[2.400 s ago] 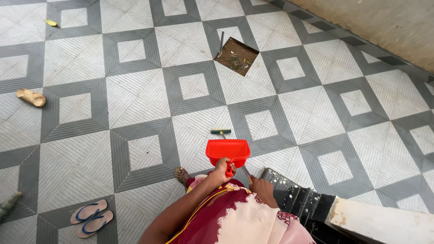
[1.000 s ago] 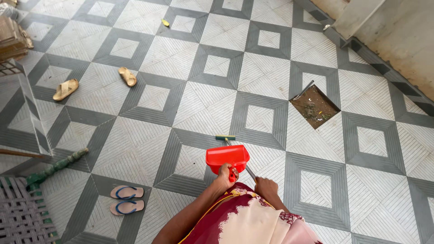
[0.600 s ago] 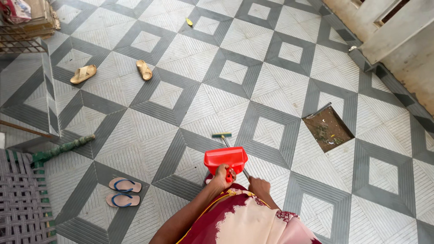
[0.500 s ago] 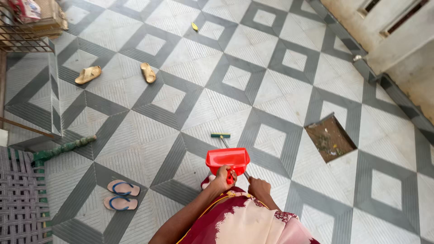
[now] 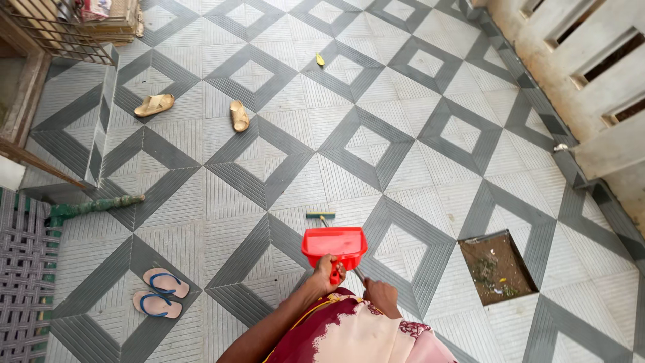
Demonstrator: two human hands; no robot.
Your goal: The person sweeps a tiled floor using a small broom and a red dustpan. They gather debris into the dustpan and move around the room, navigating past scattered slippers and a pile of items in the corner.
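From the head view I see my left hand [image 5: 327, 275] clenched round the handle of a bright red dustpan [image 5: 334, 245], held level just ahead of my body, its shallow tray facing up; my right hand [image 5: 380, 296] grips a thin broom stick [image 5: 359, 274] whose green head [image 5: 320, 216] shows beyond the pan's far edge; the grey-and-white tiled floor [image 5: 376, 134] spreads wide ahead; an open dirt-filled gap [image 5: 497, 267] lies to the right, blue-strapped slippers [image 5: 160, 292] well to the left.
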